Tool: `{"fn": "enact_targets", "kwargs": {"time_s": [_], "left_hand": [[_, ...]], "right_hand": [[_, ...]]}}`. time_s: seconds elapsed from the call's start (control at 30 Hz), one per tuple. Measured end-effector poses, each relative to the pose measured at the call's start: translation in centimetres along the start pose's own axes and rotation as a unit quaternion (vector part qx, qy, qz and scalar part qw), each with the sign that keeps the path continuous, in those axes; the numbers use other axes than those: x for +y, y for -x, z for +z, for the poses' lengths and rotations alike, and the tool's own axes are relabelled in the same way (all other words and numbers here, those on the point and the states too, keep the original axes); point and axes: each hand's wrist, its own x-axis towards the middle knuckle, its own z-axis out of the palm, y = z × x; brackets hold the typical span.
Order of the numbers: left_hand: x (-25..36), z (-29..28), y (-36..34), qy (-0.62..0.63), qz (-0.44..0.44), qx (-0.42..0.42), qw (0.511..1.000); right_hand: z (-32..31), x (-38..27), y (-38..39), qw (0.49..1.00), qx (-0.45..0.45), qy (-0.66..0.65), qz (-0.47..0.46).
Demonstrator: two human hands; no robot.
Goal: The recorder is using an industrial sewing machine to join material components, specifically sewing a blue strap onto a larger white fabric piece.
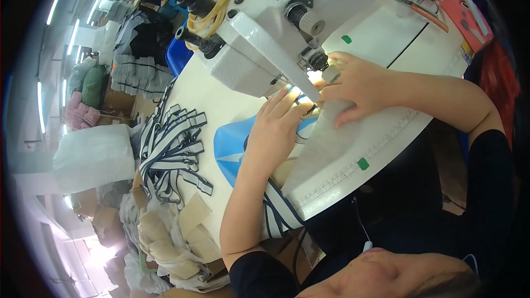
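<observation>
Both of my hands work at the needle area of a white sewing machine (248, 58). My left hand (276, 127) lies over a blue fabric piece (229, 142) with a pale printed shape, its fingers stretched toward the lit needle. My right hand (359, 85) rests on the table just right of the needle, fingers stretched and thumb apart. A white strap with dark edges (280, 203) hangs over the table's front edge below my left wrist. The stitching spot is mostly hidden by my fingers and the machine head.
Several striped straps (174, 146) lie heaped on the left of the white table (326, 179). Beige fabric pieces (160, 237) pile up at the lower left. Orange-handled snips (425, 14) and a red-pink case (466, 16) are at the far right. A blue bin (175, 55) stands behind.
</observation>
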Motion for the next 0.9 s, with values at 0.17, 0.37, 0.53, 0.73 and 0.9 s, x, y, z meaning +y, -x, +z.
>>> {"fn": "enact_targets", "kwargs": {"time_s": [0.17, 0.37, 0.53, 0.73, 0.9], "left_hand": [[-0.4, 0.0, -0.4, 0.023, 0.011, 0.005, 1.0], [-0.8, 0.0, -0.5, 0.053, 0.005, 0.01, 0.999], [-0.4, 0.0, -0.4, 0.026, 0.014, 0.011, 1.0], [1.0, -0.5, -0.1, -0.027, 0.008, 0.015, 0.999], [0.5, 0.4, -0.1, -0.024, 0.018, 0.072, 0.997]], "right_hand": [[-0.4, -0.1, -0.1, 0.999, -0.018, -0.014, 0.036], [0.1, 0.2, -0.2, 1.0, 0.017, -0.005, 0.026], [0.2, -0.1, 0.2, 1.0, 0.012, 0.005, 0.014], [0.1, 0.0, 0.4, 0.998, 0.032, 0.045, -0.037], [-0.8, 0.1, 0.3, 0.999, 0.006, -0.002, -0.049]]}}
